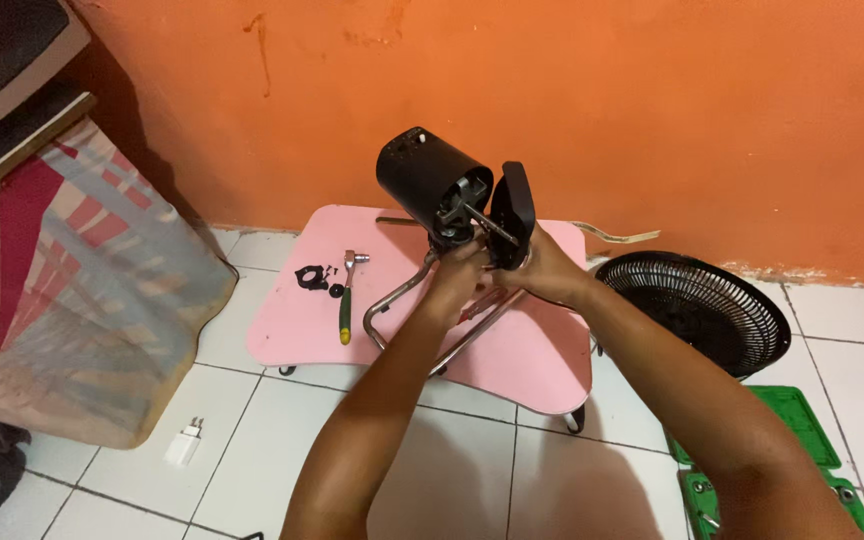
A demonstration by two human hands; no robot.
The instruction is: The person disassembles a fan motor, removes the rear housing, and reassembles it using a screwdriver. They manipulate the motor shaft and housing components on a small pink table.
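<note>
Left of the black fan motor housing (432,180), a ratchet screwdriver (348,296) and small black parts (314,277) lie on the pink tabletop (302,320). The left hand (457,275) grips under the housing; the right hand (537,270) clasps the black rear cover (514,212) beside it. Perched on its thin metal stand (392,300), the motor could tip if either grip loosens.

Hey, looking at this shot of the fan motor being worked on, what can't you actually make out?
- Head view: fingertips of left hand and right hand are hidden behind the black motor housing and cover.
- Small black parts beside the ratchet: too small to identify.
- Green case: cut by the frame edge and the right forearm.
</note>
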